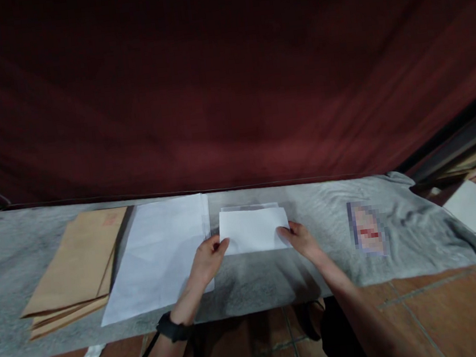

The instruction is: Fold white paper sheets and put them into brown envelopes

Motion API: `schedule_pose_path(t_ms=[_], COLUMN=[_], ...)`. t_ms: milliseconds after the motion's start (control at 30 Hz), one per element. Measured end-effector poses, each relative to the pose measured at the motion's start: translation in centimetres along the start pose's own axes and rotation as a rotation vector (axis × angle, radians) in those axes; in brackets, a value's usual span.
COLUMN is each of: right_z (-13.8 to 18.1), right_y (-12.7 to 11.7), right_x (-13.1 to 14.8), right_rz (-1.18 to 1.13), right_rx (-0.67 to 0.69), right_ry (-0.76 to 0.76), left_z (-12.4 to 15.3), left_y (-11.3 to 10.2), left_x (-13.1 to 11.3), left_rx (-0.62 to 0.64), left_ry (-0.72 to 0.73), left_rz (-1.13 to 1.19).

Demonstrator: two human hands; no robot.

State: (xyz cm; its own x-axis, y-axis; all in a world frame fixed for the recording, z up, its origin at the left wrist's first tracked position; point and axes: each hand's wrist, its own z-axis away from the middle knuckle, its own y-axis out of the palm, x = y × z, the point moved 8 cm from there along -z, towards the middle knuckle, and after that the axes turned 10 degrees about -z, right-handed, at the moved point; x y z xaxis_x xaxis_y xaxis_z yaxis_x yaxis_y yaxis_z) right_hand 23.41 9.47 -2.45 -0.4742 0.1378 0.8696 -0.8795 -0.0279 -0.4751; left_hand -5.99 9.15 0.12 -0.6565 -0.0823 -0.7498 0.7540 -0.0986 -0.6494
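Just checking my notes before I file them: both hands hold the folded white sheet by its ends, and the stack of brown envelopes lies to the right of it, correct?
Not quite. The head view shows the left hand and right hand holding the folded white sheet by its ends, but the stack of brown envelopes lies to the left of it, beyond the large white paper.

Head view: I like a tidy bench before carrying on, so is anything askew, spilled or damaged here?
Nothing spilled or torn. The stack of brown paper envelopes is fanned unevenly, lower ones poking out. The grey cloth table cover is rumpled at its right end. A white scrap lies on the tiled floor below.
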Motion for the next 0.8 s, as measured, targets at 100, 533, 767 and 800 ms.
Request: schedule_pose_path(t_ms=[100,533,767,800], right_z=[-0.2,-0.4,-0.5,-0.6], right_y=[-0.1,0.4,0.4,0.4], right_x=[0.2,1.2,2.0,2.1], right_rz=[0.153,0.594,0.643,0.645], right_rx=[-0.057,-0.079,-0.105,-0.109], right_ry=[0.023,0.141,0.156,0.156], left_z=[0.0,-1.3,-1.7,-1.7], left_y=[0.1,0.4,0.5,0.4], left_x=[0.0,0.4,0.4,0.3], left_rx=[-0.006,-0.060,-0.032,-0.038], left_ry=[-0.022,-0.162,-0.222,-0.224], left_rz=[-0.039,-0.329,-0.415,-0.443])
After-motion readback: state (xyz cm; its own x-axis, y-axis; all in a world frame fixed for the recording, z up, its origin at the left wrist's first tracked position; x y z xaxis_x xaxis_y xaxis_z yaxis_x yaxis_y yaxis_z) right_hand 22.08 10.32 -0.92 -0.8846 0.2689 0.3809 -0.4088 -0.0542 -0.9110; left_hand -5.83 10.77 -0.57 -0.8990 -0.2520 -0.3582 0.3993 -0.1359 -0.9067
